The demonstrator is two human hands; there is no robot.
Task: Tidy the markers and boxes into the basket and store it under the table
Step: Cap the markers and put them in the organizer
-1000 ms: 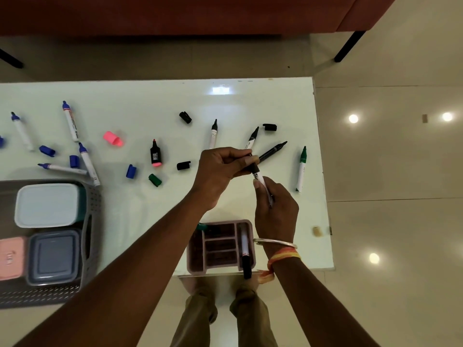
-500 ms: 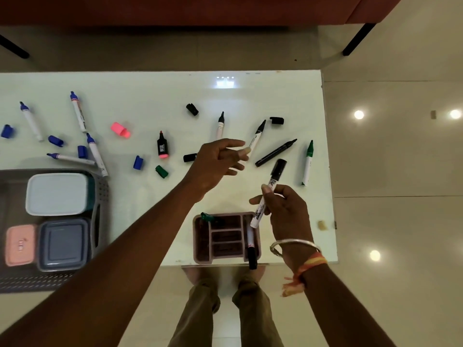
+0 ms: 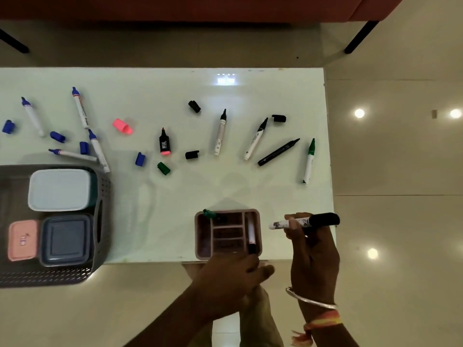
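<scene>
Basket (image 3: 100,221) overhangs our table (image 3: 162,96) edge with three boxes; a nudge could tip it. Organizer (image 3: 201,234) likewise. Right hand (image 3: 313,251) clamps a capped marker (image 3: 304,221); left hand (image 3: 230,276) grip unclear. Loose caps (image 3: 192,154) could roll off.

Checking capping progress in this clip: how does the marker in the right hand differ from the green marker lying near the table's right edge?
The marker in the right hand wears a black cap; the green marker is uncapped, tip bare. The held one is off the table, roughly level beside the pink organiser; the green one lies flat, tip pointing away. The right hand grips the first; nothing touches the second. Both have white barrels.
</scene>
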